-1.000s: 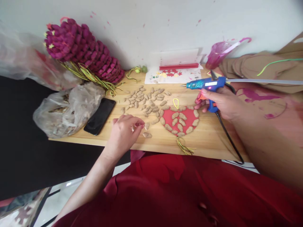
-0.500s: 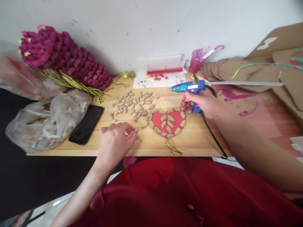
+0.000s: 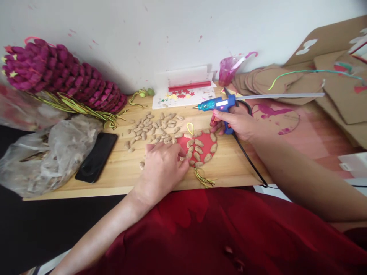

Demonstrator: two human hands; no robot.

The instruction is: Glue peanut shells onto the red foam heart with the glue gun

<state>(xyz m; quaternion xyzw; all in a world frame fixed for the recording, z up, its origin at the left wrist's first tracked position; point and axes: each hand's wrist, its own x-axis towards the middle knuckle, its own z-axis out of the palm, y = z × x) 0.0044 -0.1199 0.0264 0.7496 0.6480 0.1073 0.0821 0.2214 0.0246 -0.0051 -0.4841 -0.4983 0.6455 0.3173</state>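
A heart-shaped red piece edged with peanuts lies on the wooden table, with more peanuts set in leaf-like rows inside it. My left hand reaches over its left side, thumb and forefinger pinched at a peanut by the inner rows; the hand covers part of the rim. In my right hand is a blue glue gun, its nozzle pointing left above the heart and a long glue stick out of its back. A yellow loop and a tassel mark the heart's top and bottom.
Loose peanuts lie left of the heart. A black phone and a plastic bag are farther left, below a magenta stacked decoration. Behind are star cutouts and a purple cup; cardboard lies right.
My left hand has moved right, from beside the loose peanuts to the heart's left side, bringing a peanut there. The glue gun stays in my right hand. The view has shifted slightly.
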